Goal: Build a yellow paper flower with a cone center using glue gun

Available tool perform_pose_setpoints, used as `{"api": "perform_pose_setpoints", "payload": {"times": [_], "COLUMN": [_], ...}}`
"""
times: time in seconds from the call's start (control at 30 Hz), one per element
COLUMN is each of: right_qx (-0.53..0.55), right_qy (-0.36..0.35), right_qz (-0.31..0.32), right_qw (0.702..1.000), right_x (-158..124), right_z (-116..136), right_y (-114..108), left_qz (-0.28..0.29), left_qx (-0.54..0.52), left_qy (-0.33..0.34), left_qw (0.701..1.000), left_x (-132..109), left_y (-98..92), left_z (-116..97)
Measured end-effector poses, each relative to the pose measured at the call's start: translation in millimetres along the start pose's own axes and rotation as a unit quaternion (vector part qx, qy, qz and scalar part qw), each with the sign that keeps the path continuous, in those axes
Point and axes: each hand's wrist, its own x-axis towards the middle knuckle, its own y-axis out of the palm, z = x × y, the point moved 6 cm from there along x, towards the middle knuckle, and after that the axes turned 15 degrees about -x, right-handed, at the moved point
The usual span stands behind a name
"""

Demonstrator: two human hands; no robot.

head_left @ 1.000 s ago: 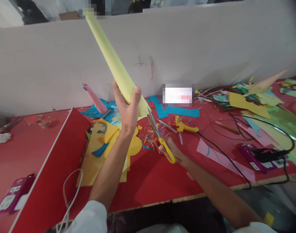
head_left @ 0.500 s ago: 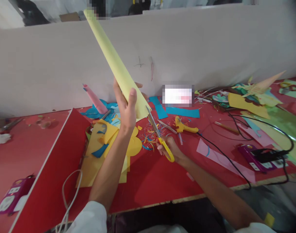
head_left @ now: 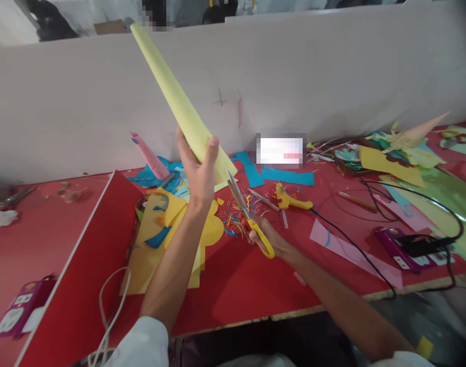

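Note:
A long pale yellow paper roll [head_left: 175, 97] slants up and to the left, wider at its lower end. My left hand [head_left: 200, 165] is closed around it near that wide end, thumb pressed on the front. My right hand [head_left: 265, 234] grips yellow-handled scissors [head_left: 240, 199], its fingers at the handles. The blades point up at the roll's lower edge, their tips beside the paper; whether they touch it I cannot tell. Below lie yellow paper pieces [head_left: 212, 229] and thin coloured paper scraps [head_left: 233, 216].
A yellow glue gun [head_left: 294, 201] with a black cord lies right of the scraps. A pink paper roll [head_left: 151, 155] leans at the back. Blue strips [head_left: 288, 177] and a pink strip [head_left: 351, 250] lie on the red table [head_left: 240, 290]. A red divider [head_left: 91, 239] stands left, a purple power strip [head_left: 404, 247] right.
The paper roll has tipped slightly lower at its far end and turned a little in my left hand. The scissors have shifted slightly down and left, their blades a bit away from the edge.

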Motion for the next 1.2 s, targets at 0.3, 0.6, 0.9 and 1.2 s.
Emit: {"api": "perform_pose_setpoints", "payload": {"times": [0.3,0.6,0.9,1.2], "right_qx": [0.047,0.015,0.053,0.081], "right_qy": [0.027,0.035,0.068,0.089], "right_qz": [-0.019,-0.015,-0.020,-0.029], "right_qw": [0.998,0.999,0.996,0.992], "right_x": [-0.5,-2.0,-1.8,-2.3], "right_z": [-3.9,0.3,-22.1,-34.7], "right_y": [-1.1,-2.5,2.0,7.4], "left_qz": [-0.021,-0.028,-0.025,-0.025], "left_qx": [0.019,0.031,0.027,0.040], "left_qy": [0.011,0.020,0.025,0.024], "left_qw": [1.000,0.999,0.999,0.999], "left_x": [-1.8,-2.8,-2.6,-2.4], "left_y": [-1.4,-2.2,-1.8,-5.5], "left_z": [3.9,4.2,4.7,7.3]}}
